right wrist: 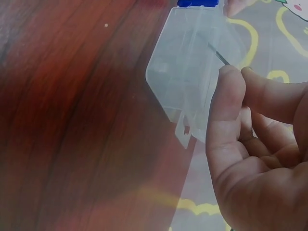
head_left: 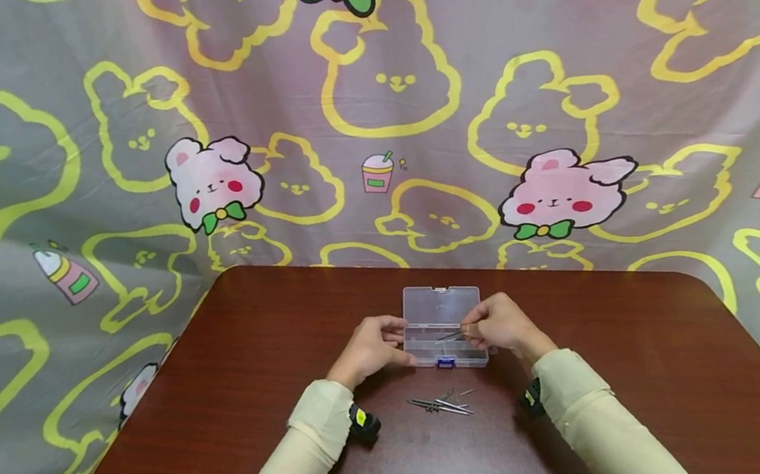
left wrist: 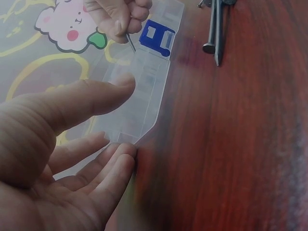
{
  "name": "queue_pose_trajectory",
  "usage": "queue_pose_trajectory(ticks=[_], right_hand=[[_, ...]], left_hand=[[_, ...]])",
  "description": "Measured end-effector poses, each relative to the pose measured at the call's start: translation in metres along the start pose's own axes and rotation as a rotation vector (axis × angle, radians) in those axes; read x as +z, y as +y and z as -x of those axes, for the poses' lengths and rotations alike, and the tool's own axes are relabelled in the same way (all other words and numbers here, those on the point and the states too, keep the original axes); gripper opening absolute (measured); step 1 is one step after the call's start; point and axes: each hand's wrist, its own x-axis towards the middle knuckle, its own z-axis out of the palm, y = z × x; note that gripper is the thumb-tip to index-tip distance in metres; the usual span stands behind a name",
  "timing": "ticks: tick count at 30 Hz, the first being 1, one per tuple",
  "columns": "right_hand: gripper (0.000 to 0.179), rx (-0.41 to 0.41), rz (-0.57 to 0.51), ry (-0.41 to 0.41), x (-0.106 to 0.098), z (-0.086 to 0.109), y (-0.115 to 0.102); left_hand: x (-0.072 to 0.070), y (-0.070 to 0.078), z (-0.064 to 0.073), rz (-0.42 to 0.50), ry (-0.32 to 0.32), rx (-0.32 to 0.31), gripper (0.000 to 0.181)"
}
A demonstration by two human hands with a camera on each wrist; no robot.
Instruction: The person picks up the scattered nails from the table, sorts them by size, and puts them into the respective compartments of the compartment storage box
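A clear plastic box (head_left: 431,354) with a blue latch (left wrist: 158,38) stands on the table, its lid (head_left: 439,303) raised at the back. My left hand (head_left: 376,347) is at the box's left end, fingertips touching its corner and thumb stretched along the front side. Over the box's right half, my right hand (head_left: 500,325) pinches a thin metal nail (right wrist: 220,57) between thumb and index finger. The nail slants down toward the compartments; its other end is hidden in the fingers. In front of the box lies a small pile of nails (head_left: 441,405), some long, some short.
The brown wooden table (head_left: 258,349) carries the box and the pile. Behind it hangs a grey patterned curtain (head_left: 412,209) along the far edge. Each wrist wears a black strap with a camera; the left one (head_left: 364,423) sits left of the pile.
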Motion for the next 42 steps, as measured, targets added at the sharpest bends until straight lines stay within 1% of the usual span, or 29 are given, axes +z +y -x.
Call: queue_pose_trajectory(ticks=[8, 14, 17, 24, 32, 37, 42], right_hand=[[0.007, 0.033, 0.024, 0.03, -0.002, 0.0, 0.003], [0.007, 0.037, 0.033, 0.031, -0.005, 0.002, 0.001], [0.007, 0.041, 0.02, 0.031, -0.007, 0.003, 0.001], [0.009, 0.02, -0.015, 0.017, -0.008, 0.007, 0.002], [0.009, 0.028, -0.024, 0.01, -0.006, 0.015, -0.001], [0.011, 0.009, -0.043, -0.001, -0.005, 0.024, -0.002], [0.01, 0.0, -0.035, -0.013, -0.003, 0.032, 0.0]], left_hand=[[0.001, 0.001, 0.0, 0.007, -0.005, -0.003, 0.068], [0.0, 0.001, 0.0, 0.002, -0.002, 0.001, 0.068], [0.0, 0.001, 0.0, 0.002, -0.002, -0.002, 0.068], [0.001, 0.0, -0.001, 0.009, -0.003, -0.01, 0.068], [0.001, 0.0, -0.001, 0.003, 0.0, -0.015, 0.068], [0.001, 0.001, -0.001, 0.002, 0.001, -0.01, 0.068], [0.001, 0.002, -0.001, -0.006, 0.002, -0.007, 0.068]])
